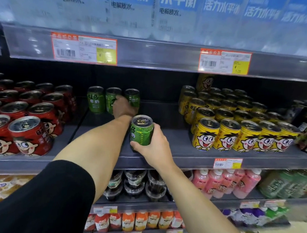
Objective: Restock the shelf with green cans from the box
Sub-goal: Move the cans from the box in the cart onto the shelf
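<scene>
Gripping upright green can [141, 132]: right hand [156, 149]; left hand [123, 108] curled round rear green can [132, 98].

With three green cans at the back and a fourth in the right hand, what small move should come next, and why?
Probably the right hand should carry its green can forward and set it upright on the bare shelf beside the back row of green cans. That can is held near the shelf's front edge, while the left hand reaches among the back cans, seemingly positioning them.
</scene>
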